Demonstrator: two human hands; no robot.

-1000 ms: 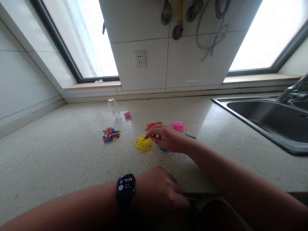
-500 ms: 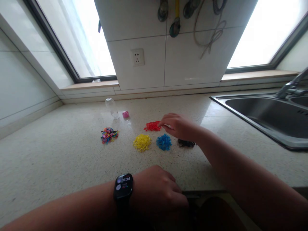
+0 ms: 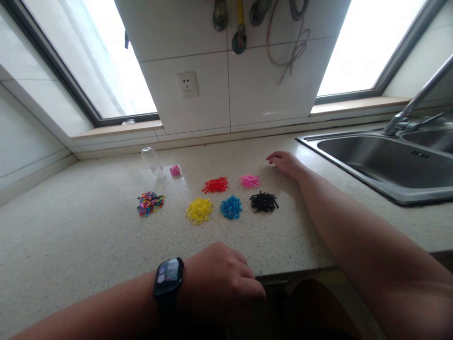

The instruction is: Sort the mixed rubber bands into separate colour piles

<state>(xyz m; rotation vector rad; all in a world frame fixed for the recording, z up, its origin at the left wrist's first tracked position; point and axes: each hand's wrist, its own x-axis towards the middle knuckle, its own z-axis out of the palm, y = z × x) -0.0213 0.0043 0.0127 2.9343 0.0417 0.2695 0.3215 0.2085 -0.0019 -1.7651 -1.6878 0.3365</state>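
- Counter (image 3: 106,250): pale, speckled, bore all the piles; flat + roomy, prob. why the loose bits could lie spread w/o mixing. Clock below read from the blue pile, 12 = wall.
- Sink (image 3: 417,197): approx 3 o'clock, well apart from the piles.
- L hand (image 3: 221,278): 6 o'clock, palm down at the counter's near edge, fingers curled under; couldn't tell if it held anything. Parked there prob. b/c it kept off the piles.
- R hand (image 3: 286,163): 2 o'clock, beyond the black + pink piles, nr the counter top; couldn't tell if touching. Fingers loosely bent, half-open, nothing seen in the grip. Out past the piles, so none was covered.
- Watch (image 3: 169,278): 7 o'clock, on the L wrist.
- Clear container (image 3: 154,165): 10 o'clock, stood upright, set back twd wall, prob. to be out of the hands' way.
- Yellow pile (image 3: 200,210): 9 o'clock, small bands, nr blue.
- Black pile (image 3: 264,202): 3 o'clock, nr blue, not touching.
- Mixed pile (image 3: 150,204): also 9 but further out; multicolour, prob. kept off so as not to blend w/ single colours.
- Red pile (image 3: 215,185): 11 o'clock.
- Blue pile (image 3: 231,208): clock centre; gaps all round, prob. to keep colours separate.
- Pink pile (image 3: 250,181): 1 o'clock.
- Pink cap (image 3: 174,170), if cap it was: 10 o'clock, just beside container, prob. to stay w/ it.
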